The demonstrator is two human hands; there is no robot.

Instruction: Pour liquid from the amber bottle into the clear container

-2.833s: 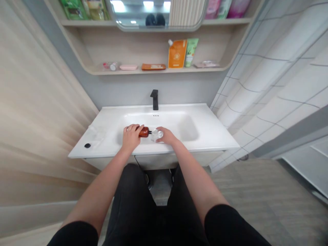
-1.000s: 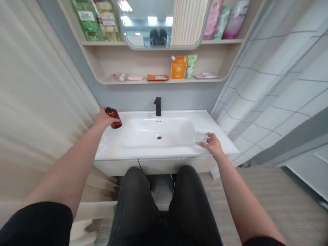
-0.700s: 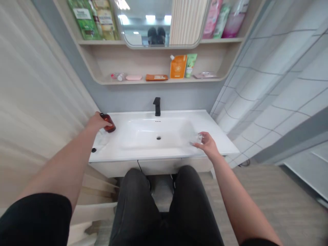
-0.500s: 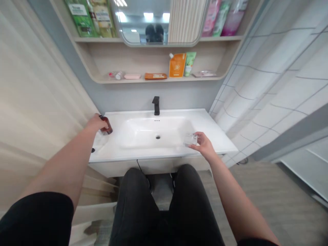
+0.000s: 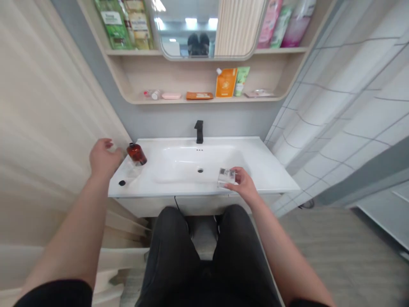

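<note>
An amber bottle [image 5: 136, 153] with a dark neck rests on the left end of the white washbasin counter [image 5: 153, 187]. Just left of it, off the bottle, is my left hand [image 5: 104, 157], its fingers and thumb apart. Below the bottle lies something clear and crumpled-looking [image 5: 133, 170], too faint to name, with a small black round piece [image 5: 122, 183] beside it. My right hand [image 5: 243, 184] grips a clear, box-like container [image 5: 226, 177] by its right side, over the front right of the basin [image 5: 179, 170].
A black faucet [image 5: 199, 132] rises behind the basin. Above it, a shelf [image 5: 172, 102] carries an orange pouch [image 5: 226, 83], a green tube [image 5: 241, 81] and a pink bar [image 5: 171, 96]. A mirror [image 5: 185, 25] hangs higher, between bottles. Curtains [image 5: 64, 106] flank the left side.
My left hand has let go of the amber bottle and moved left, away from it. My right hand has brought the clear container leftward and turned it somewhat. The view has shifted slightly.
</note>
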